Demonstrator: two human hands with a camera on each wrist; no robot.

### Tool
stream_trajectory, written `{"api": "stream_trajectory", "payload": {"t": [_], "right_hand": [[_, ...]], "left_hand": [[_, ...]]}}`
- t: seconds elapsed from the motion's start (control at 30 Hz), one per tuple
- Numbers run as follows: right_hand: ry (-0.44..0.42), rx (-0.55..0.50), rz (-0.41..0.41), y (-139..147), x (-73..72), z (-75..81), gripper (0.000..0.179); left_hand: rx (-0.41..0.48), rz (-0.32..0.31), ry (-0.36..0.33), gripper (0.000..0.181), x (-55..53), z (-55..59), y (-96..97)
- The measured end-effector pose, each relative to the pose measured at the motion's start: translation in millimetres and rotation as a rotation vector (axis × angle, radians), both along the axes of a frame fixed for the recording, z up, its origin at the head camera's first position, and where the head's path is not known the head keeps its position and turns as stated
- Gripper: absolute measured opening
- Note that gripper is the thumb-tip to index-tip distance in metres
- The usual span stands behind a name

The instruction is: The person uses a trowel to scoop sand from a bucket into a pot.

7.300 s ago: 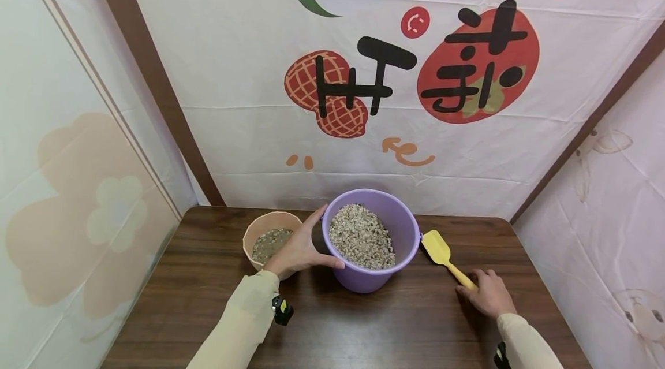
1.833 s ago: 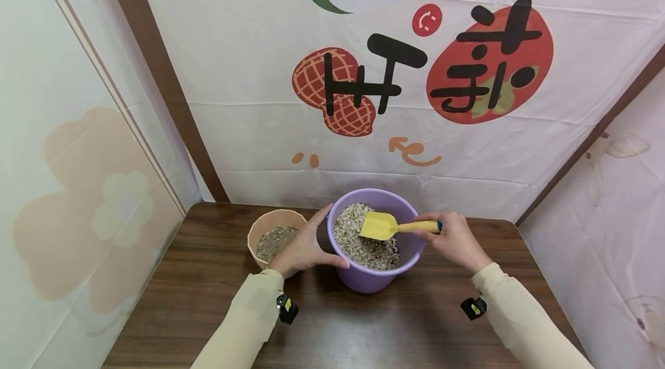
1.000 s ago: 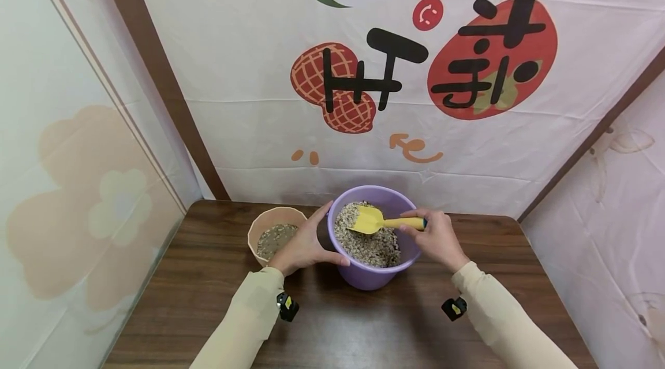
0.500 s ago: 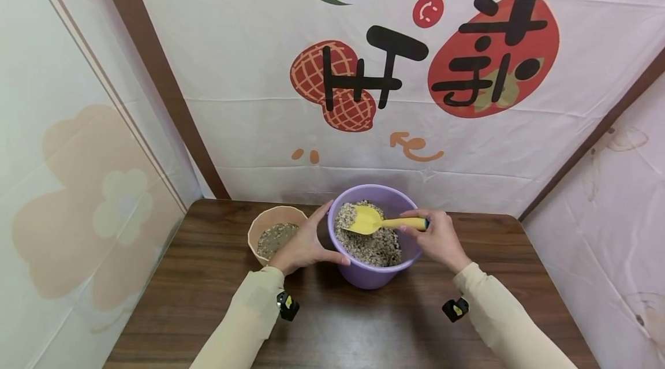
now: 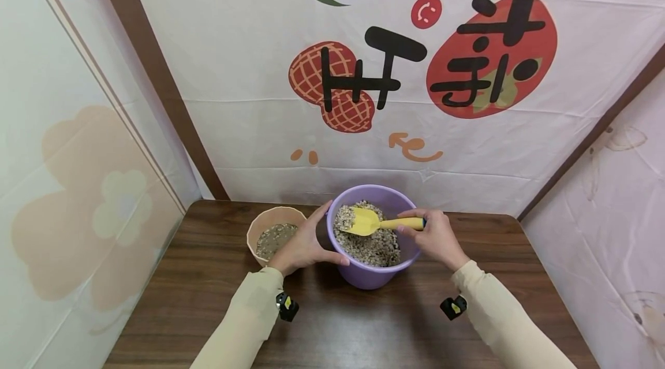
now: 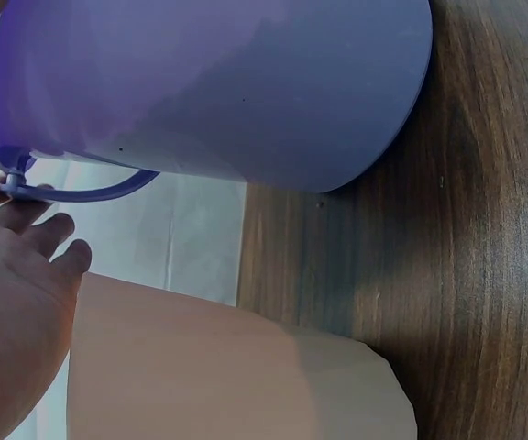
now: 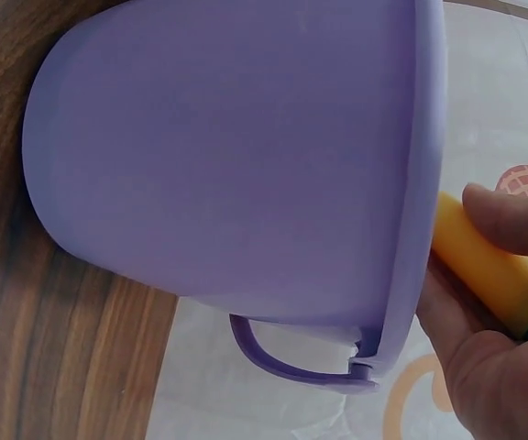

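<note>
- Purple bucket (image 5: 366, 279) on the table (image 5: 358, 334), left hand (image 5: 301, 248) spread wide against it.
- Right hand (image 5: 437, 237) grips the scoop (image 5: 365, 222) over the grit (image 5: 371, 250) inside.
- From here, I'd call this scooping; next needs a level lift.

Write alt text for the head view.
A right hand holds a yellow scoop angled into a purple bucket of grit; the left hand touches the bucket. A peach bowl sits at left on a brown table, before a printed backdrop.
</note>
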State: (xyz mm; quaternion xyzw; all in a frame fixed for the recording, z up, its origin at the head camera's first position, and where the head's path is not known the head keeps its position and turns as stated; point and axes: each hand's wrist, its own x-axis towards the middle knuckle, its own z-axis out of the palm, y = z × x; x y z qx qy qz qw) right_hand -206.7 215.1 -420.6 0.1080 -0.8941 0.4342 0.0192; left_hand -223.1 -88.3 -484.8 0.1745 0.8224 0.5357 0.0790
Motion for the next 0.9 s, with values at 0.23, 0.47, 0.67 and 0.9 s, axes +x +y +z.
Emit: {"api": "stream_trajectory", "payload": {"t": [0.23, 0.47, 0.67, 0.9], "right_hand": [[-0.011, -0.027, -0.012, -0.1, 0.9, 0.4, 0.020], [-0.021, -0.005, -0.019, -0.2, 0.1, 1.5, 0.020], [0.025, 0.066, -0.011, -1.7, -3.6, 3.2, 0.020], [0.055, 0.131, -0.004, -4.7, -4.9, 5.3, 0.020]], "left_hand": [[-0.003, 0.000, 0.004, 0.140, -0.1, -0.3, 0.4], [-0.001, 0.001, 0.009, 0.139, -0.5, -0.8, 0.3], [-0.002, -0.003, 0.011, 0.140, -0.2, 0.2, -0.3], [0.006, -0.007, 0.014, 0.140, -0.3, -0.9, -0.8]]}}
